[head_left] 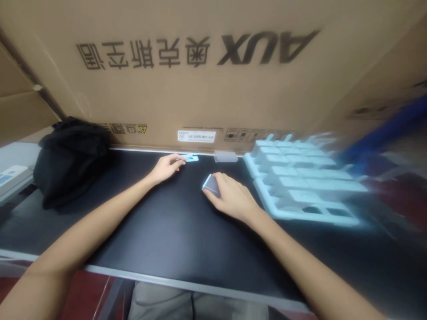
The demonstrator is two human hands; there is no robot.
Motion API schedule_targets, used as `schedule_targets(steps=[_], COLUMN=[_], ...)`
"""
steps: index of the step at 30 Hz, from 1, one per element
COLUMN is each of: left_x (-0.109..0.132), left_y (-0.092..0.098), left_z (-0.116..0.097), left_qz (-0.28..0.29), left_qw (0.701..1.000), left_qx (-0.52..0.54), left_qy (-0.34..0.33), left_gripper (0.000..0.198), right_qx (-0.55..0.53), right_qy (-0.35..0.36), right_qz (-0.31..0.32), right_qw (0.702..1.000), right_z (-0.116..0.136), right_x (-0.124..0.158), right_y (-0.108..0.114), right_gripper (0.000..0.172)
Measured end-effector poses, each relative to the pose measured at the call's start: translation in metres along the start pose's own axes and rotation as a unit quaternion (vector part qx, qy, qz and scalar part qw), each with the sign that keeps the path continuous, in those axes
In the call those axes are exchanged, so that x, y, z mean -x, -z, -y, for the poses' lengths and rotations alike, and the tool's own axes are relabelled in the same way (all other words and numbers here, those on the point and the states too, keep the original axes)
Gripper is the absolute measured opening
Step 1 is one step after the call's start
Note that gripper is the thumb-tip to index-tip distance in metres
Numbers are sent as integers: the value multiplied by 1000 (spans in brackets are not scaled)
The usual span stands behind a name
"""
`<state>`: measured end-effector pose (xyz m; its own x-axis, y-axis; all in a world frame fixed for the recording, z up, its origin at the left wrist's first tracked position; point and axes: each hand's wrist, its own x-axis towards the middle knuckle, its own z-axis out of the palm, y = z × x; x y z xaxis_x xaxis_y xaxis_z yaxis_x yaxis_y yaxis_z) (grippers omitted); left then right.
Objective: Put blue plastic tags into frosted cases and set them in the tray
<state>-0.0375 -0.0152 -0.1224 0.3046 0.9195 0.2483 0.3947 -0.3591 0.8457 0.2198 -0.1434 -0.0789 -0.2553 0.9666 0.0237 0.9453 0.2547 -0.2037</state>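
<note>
My left hand [167, 168] reaches to the back of the black table [160, 231], its fingertips touching a small light-blue part [191, 157] by the cardboard wall. My right hand [230, 195] rests on the table near the middle and grips a small grey block [211, 184]. Just right of that hand lies a pale-blue tray [300, 180] with rows of white rectangular pieces; it is blurred. A small translucent piece [225, 156] sits at the back between the hands.
A large brown cardboard box [207, 75] with printed letters stands along the table's far edge. A black bag [71, 158] lies at the back left. A white device [11, 174] sits far left. Something blue [387, 129] is blurred at right.
</note>
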Motion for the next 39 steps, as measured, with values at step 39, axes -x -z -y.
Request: schedule_targets(steps=[39], left_x=[21], left_y=[-12], left_z=[-22], left_qz=[59], left_qw=[932], left_qx=[-345], left_qy=[-100], left_gripper=[30], right_qx=[219], right_qy=[55], right_qz=[41], right_qw=[973], right_z=[-75], right_x=[-77], right_y=[27], right_gripper=[40])
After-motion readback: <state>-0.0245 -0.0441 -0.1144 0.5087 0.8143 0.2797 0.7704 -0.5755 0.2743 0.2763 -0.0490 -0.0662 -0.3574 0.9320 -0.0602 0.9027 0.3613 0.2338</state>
